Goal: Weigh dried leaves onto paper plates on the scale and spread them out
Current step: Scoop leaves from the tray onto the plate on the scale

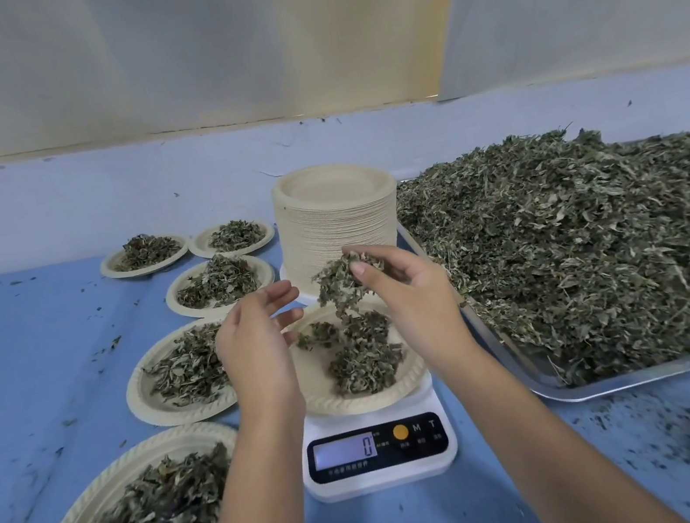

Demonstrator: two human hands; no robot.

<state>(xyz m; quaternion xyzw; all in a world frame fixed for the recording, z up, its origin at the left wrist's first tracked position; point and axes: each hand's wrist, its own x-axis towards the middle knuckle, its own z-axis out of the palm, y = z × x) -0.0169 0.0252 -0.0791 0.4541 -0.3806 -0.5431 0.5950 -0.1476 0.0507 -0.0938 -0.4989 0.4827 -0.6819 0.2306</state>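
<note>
Loosening the pinch a little at a time is what the step seems to call for. A clump of dried leaves (337, 281) is held by the right hand (409, 296), its fingers (367, 252) and thumb curled round it, directly above the paper plate (359, 404) that sits on the scale (380, 471). Some leaves lie in the plate in loose patches, and a strand hangs from the clump towards them. The display (344, 450) reads 0, so the reading should be allowed to settle before more is added.

The left hand (252, 346) is held over the plate's left rim, its fingers (279, 293) straight and slightly spread, holding nothing. From there the leaves could be teased apart once the weight is right.

The leaves are crumpled, brittle-looking and grey-green, tangled with thin stems, so clumps rather than single leaves are to be expected. The plates are of pale, stiff moulded pulp with an embossed rim. A tall stack of plates (337, 216) stands behind the scale. A shiny tray (632, 383) heaped with leaves lies to the right. Five filled plates (178, 373) are set out on the left of the blue-covered desk (29, 363).
</note>
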